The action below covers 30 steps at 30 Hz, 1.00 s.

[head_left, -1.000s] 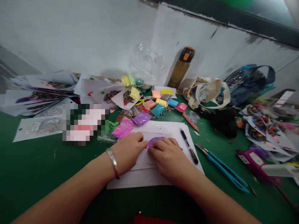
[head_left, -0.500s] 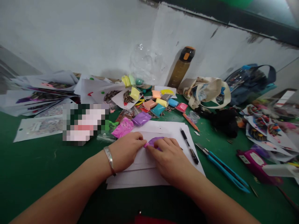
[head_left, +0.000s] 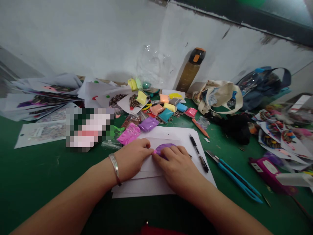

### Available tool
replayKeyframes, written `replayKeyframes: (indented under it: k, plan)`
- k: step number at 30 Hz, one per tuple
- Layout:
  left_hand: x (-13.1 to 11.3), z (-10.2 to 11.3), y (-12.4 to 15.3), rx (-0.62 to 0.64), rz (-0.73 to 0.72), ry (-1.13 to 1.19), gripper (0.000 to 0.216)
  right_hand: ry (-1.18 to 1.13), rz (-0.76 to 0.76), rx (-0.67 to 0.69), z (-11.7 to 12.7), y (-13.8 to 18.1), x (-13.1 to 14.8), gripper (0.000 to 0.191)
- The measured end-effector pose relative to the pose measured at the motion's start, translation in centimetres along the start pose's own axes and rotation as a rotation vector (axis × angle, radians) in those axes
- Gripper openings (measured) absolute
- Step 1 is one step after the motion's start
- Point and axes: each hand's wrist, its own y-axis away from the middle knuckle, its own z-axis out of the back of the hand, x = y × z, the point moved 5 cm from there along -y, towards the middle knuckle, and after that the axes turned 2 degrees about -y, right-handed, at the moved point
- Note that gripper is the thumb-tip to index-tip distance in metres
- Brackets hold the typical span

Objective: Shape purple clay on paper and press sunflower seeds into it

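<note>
A flat piece of purple clay (head_left: 164, 147) lies on a stack of white paper sheets (head_left: 176, 135) on the green table (head_left: 36, 176). My left hand (head_left: 133, 158), with a silver bangle on its wrist, rests curled on the paper, its fingertips touching the clay's left edge. My right hand (head_left: 177, 166) lies over the clay's near side, fingers bent and pressing on it. The two hands meet at the clay.
Several coloured clay packets (head_left: 156, 114) lie behind the paper. A black pen (head_left: 199, 158) and a blue utility knife (head_left: 232, 176) sit to the right. A brown bottle (head_left: 190, 70) leans on the wall. Bags (head_left: 220, 96), printed sheets (head_left: 44, 98) and a purple tool (head_left: 266, 169) crowd the sides.
My hands have stayed on the purple clay with only slight finger shifts. The view has drifted a little.
</note>
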Motion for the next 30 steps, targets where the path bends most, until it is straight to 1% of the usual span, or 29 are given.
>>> replayKeyframes:
  k: [7,10,14,19,21,26,30]
  plan:
    - [-0.1,0.0,0.0,-0.005,-0.007,-0.010,0.037,-0.006,-0.038,0.012,0.1,-0.1,-0.3,0.035]
    - [0.0,0.1,0.1,-0.009,-0.006,0.006,0.037,-0.070,-0.032,-0.010,0.5,-0.2,-0.4,0.034]
    - [0.0,0.1,0.1,0.009,-0.008,0.025,0.037,-0.129,-0.058,-0.039,0.6,-0.2,-0.7,0.039]
    - [0.0,0.1,0.1,0.058,0.022,0.010,0.037,-0.118,-0.074,0.033,0.0,-0.4,-0.9,0.036]
    - [0.0,0.2,0.1,0.066,0.024,0.007,0.036,-0.135,-0.075,0.043,0.0,-0.4,-0.9,0.035]
    - [0.2,0.6,0.1,0.056,0.015,0.052,0.037,-0.147,-0.085,-0.017,0.2,-0.6,-0.9,0.039]
    - [0.3,0.9,0.1,0.049,0.024,0.070,0.035,-0.073,-0.043,-0.033,-0.2,-0.8,-0.4,0.033]
